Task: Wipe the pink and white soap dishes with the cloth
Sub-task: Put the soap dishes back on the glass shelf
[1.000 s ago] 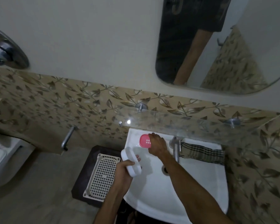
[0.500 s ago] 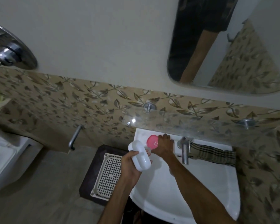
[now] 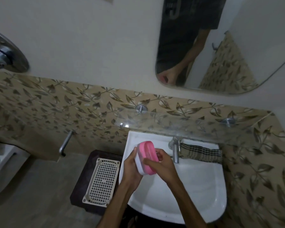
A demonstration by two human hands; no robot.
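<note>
The pink soap dish now lies against the white soap dish, the two stacked together above the left side of the white washbasin. My left hand grips the white dish from below and the left. My right hand holds the pink dish from the right, fingers curled over its edge. A checked cloth lies on the basin's back rim, right of the tap, untouched by either hand.
A chrome tap stands at the basin's back. A glass shelf juts out above it. A cream perforated tray rests on a dark stool left of the basin. A mirror hangs above; a toilet is at the far left.
My right hand lifted the pink dish off the basin's back rim and brought it onto the white dish in my left hand. Both hands now meet over the basin.
</note>
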